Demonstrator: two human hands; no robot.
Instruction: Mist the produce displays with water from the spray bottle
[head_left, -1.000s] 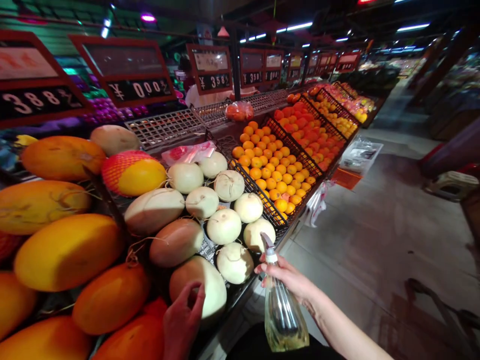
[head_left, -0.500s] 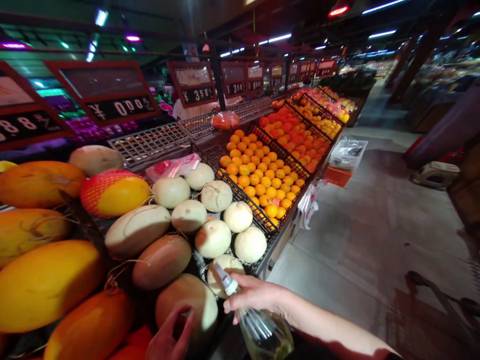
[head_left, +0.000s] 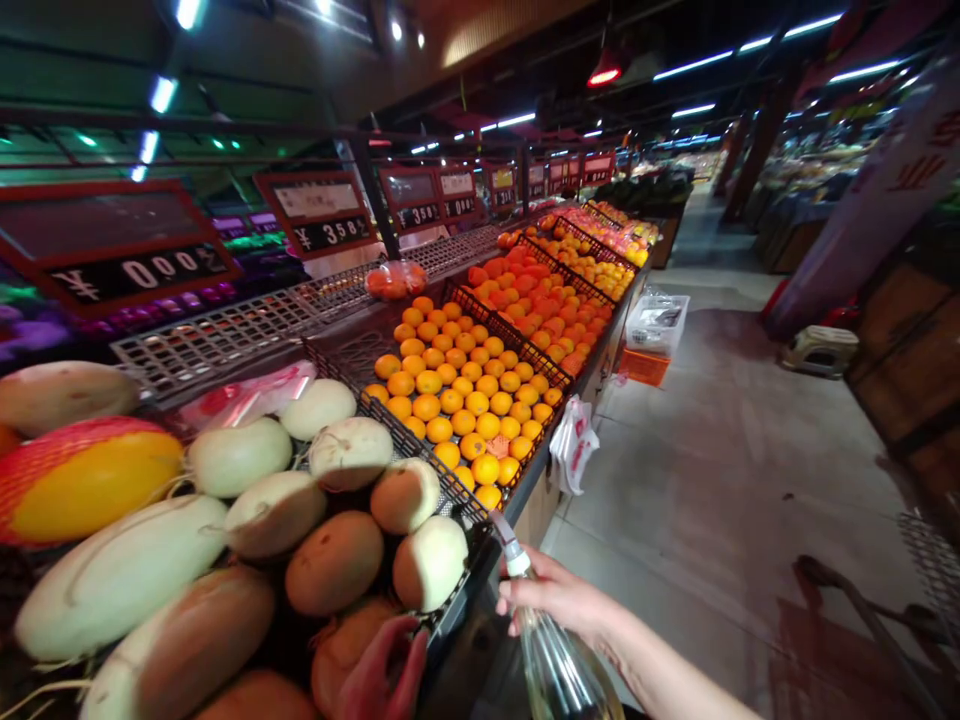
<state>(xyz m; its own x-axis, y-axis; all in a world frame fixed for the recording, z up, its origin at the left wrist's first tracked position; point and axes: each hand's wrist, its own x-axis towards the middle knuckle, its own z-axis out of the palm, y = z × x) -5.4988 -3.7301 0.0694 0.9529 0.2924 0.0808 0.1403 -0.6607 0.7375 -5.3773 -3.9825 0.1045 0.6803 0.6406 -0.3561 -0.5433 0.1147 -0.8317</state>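
The bottle (head_left: 561, 665), clear, ribbed and flaring below a white collar and grey nozzle, is at the stand's front edge, upper part tilted left. The right hand (head_left: 551, 600) curls round its neck. The left hand (head_left: 384, 672), thumb and fingers curved slightly apart, is over the melons (head_left: 341, 562).

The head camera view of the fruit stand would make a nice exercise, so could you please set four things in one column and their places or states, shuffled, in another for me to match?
Column 1
1. Spray bottle
2. Large yellow melon
3. White plastic bags
4. White crate

Column 2
A. On top of an orange crate
B. Hanging at the front edge of the stand
C. Held in the right hand
D. Partly covered by red netting

Right pairs: 1-C, 2-D, 3-B, 4-A
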